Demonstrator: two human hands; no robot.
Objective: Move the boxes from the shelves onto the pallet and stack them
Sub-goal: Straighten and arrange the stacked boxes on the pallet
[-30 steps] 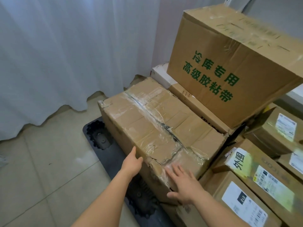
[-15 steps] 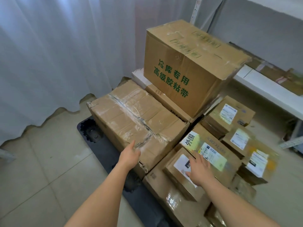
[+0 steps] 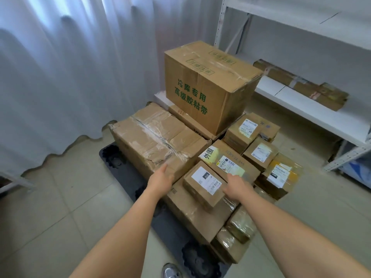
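Boxes crowd the pallet (image 3: 112, 157); your left hand (image 3: 161, 180) rests flat on the taped box (image 3: 158, 141), right hand (image 3: 237, 189) seemingly open beside the small box (image 3: 203, 184), which could slide off if nudged.

Pallet (image 3: 120, 157) on floor, curtain (image 3: 70, 67) behind and left
Long taped box (image 3: 156, 141) on pallet, left side
Tall printed box (image 3: 208, 87) behind it, stacked on flat boxes (image 3: 186, 119)
Small labelled box (image 3: 204, 184) on top of low wide box (image 3: 192, 213), right of long taped box
Further labelled boxes (image 3: 261, 151) to right
Shelf rack (image 3: 301, 109) at far right, flat parcel (image 3: 301, 83) on lower shelf
Left hand (image 3: 161, 180) at near end of long taped box
Right hand (image 3: 237, 189) just right of small labelled box
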